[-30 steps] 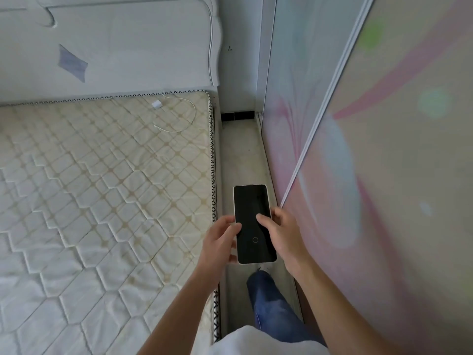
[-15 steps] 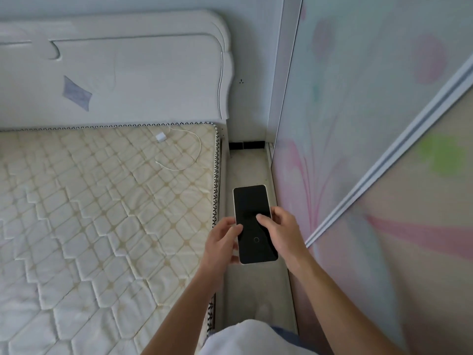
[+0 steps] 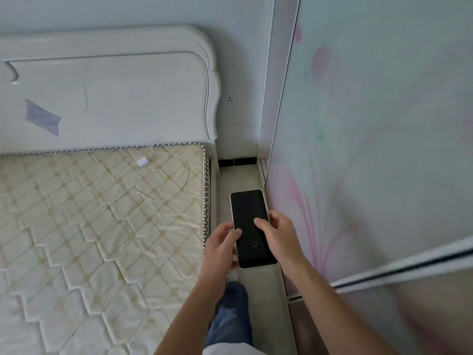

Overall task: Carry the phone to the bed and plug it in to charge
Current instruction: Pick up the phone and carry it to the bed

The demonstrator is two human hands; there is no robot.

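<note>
A phone (image 3: 247, 213) with a dark screen and pale rim is held face up in front of me over the narrow floor strip. My left hand (image 3: 220, 248) grips its lower left edge, thumb on the screen. My right hand (image 3: 281, 237) grips its right edge, thumb also on the glass. On the bare quilted mattress (image 3: 89, 226), near its head end, lies a white charger block (image 3: 142, 162) with a thin white cable (image 3: 183, 180) looping toward me; its loose end rests on the mattress to the left of the phone.
A white headboard (image 3: 115, 98) stands behind the mattress. A wall socket (image 3: 229, 98) sits just right of it. A sliding wardrobe door (image 3: 371, 124) with pink floral print lines the right side. My leg in jeans (image 3: 231, 316) fills the aisle below.
I have walked forward along the aisle: the headboard, charger and cable have come closer and lower in view. Both hands keep the same hold on the phone.
</note>
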